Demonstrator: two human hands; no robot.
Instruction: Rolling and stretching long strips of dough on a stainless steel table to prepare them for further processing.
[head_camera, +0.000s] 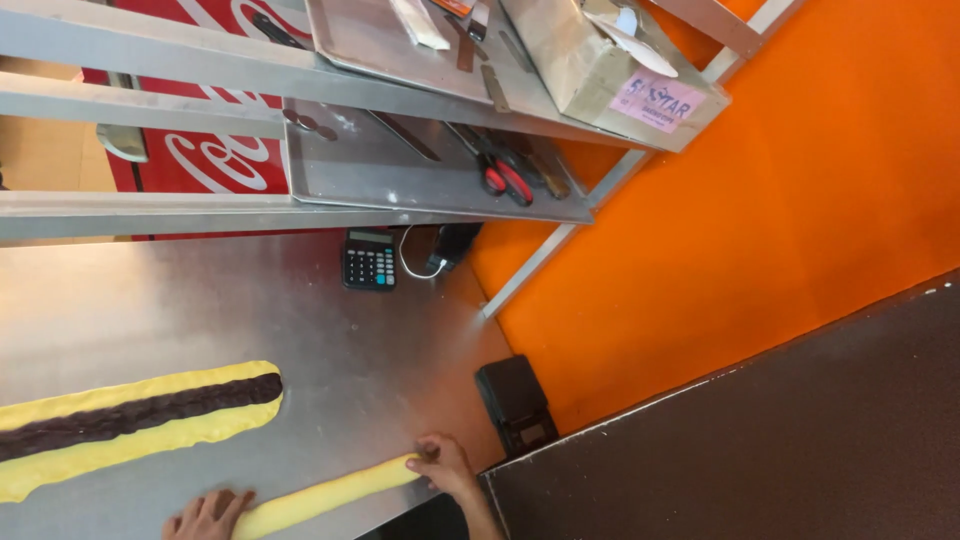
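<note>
1. The left hand (208, 514) lies flat, fingers spread, pressing one end of a long yellow dough roll (325, 494).
2. The right hand (443, 464) rests, fingers bent, on the other end.
3. The roll lies on the shiny metal tabletop (380, 360), near its front edge.
4. A flat yellow dough strip (140, 412) with a dark filling line lies farther back.
5. A black calculator (369, 260) sits below the shelf.

The brushed, softly reflective steel worktable (330, 330) carries a smooth matt roll of yellow dough (325, 495) and a flat yellow dough strip with a rough dark filling line (130, 415) — beside them a black plastic calculator (369, 260) and matt black plastic scale (516, 405) — under dull sheet-metal trays (400, 165)
</note>
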